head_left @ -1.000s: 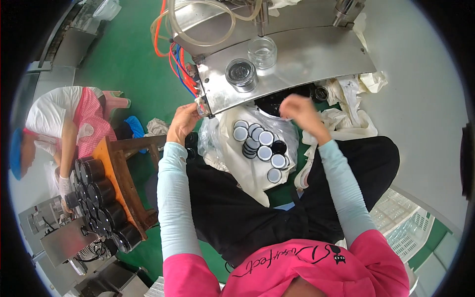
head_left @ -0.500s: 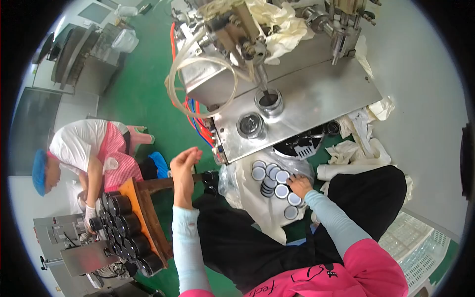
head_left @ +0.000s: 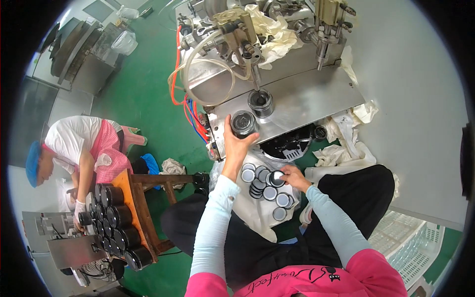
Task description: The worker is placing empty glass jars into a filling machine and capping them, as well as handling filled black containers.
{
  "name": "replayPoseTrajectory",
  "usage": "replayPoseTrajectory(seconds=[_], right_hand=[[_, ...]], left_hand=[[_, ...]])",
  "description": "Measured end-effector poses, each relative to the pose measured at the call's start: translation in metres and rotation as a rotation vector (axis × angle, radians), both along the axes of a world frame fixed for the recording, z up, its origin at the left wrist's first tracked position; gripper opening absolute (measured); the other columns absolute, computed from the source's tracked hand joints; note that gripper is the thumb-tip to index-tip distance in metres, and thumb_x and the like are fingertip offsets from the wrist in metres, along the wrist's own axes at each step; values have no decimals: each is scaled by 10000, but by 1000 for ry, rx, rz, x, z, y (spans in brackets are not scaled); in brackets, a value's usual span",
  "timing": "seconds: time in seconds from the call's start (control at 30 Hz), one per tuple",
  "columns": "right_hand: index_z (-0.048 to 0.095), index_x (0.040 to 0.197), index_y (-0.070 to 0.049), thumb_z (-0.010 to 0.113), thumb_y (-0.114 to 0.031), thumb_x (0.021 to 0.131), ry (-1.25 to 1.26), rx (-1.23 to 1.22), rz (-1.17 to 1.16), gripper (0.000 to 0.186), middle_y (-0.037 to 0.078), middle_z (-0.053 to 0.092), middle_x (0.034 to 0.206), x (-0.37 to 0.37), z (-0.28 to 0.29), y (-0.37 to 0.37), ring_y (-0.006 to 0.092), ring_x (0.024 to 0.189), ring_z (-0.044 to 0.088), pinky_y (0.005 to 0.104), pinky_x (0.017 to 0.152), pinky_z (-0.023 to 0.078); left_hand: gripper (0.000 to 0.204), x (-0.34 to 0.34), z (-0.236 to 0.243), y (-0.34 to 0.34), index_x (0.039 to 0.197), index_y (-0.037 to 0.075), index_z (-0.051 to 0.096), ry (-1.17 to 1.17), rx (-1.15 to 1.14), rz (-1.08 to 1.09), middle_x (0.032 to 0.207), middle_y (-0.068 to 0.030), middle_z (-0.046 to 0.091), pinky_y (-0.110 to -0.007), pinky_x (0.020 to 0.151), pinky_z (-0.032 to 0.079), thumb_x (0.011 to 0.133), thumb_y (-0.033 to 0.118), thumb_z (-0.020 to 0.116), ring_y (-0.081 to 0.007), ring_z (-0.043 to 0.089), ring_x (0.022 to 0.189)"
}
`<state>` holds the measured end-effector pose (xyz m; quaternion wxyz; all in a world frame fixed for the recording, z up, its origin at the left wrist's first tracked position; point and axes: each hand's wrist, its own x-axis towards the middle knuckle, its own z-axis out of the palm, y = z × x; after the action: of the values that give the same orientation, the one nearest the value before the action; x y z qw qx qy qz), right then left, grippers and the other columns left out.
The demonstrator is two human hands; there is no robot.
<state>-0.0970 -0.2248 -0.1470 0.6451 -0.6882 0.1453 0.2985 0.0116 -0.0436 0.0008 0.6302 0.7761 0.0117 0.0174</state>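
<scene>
My left hand (head_left: 239, 146) has its thumb and fingers around a clear glass jar (head_left: 244, 123) with dark contents, which stands near the front edge of the steel machine table (head_left: 307, 101). Just behind it, a second glass jar (head_left: 261, 102) is under a filling nozzle (head_left: 256, 78), with black material inside. In my right hand (head_left: 296, 178), pinched at its rim, is a round black-edged lid (head_left: 277, 178) with a pale inner face. Below it, several similar lids (head_left: 269, 193) lie on a whitish sheet (head_left: 251, 214) by my lap.
A black-smeared tray (head_left: 287, 146) sits under the table edge. Crumpled cloths (head_left: 341, 143) lie to the right, beside a white crate (head_left: 420, 242). At left, a co-worker (head_left: 84, 148) in a blue cap bends by a wooden stand (head_left: 129, 198) holding several black jars (head_left: 118, 216).
My left hand has moved right and forward from the air onto the front jar. My right hand has lifted a lid from among the others. The view has shifted slightly.
</scene>
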Motion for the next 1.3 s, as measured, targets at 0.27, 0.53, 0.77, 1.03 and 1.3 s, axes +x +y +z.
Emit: replayPoseTrajectory(seconds=[0.27, 0.53, 0.77, 1.03, 1.3], right_hand=[[565, 1131, -57, 528, -106, 852, -551, 241, -157, 285, 3, 605, 927, 25, 175, -20, 39, 720, 514, 186, 566, 415], [594, 1035, -58, 519, -74, 830, -946, 34, 58, 219, 43, 583, 911, 41, 259, 27, 126, 829, 542, 245, 739, 430], [605, 1020, -59, 548, -83, 766, -1214, -108, 368, 261, 131, 497, 1188, 20, 284, 33, 289, 1093, 485, 346, 894, 400], [598, 939, -50, 591, -198, 763, -1351, -219, 438, 230, 121, 519, 1001, 3, 303, 54, 284, 888, 512, 357, 786, 415], [672, 790, -129, 639, -238, 646, -1390, 468, 1108, 184, 61, 591, 880, -33, 382, 44, 263, 835, 538, 339, 734, 424]], left_hand=[[733, -27, 11, -3, 1155, 1, 465, -43, 49, 43, 1103, -154, 512, -315, 876, 401, 509, 133, 785, -251, 517, 1009], [687, -110, 76, -12, 1141, -13, 461, -350, 259, 14, 1038, -143, 508, -326, 817, 432, 545, 136, 770, -240, 531, 970], [651, -128, 102, -13, 1132, -15, 452, -373, 226, 65, 1026, -168, 510, -387, 863, 379, 554, 117, 721, -327, 467, 984], [579, -145, 110, 3, 1047, 44, 529, -228, -105, 19, 1023, -109, 530, -338, 814, 426, 521, 118, 761, -240, 528, 946], [680, -188, 111, 2, 991, 33, 572, -12, -826, -899, 927, -19, 595, -247, 768, 431, 400, 197, 865, -104, 542, 881]])
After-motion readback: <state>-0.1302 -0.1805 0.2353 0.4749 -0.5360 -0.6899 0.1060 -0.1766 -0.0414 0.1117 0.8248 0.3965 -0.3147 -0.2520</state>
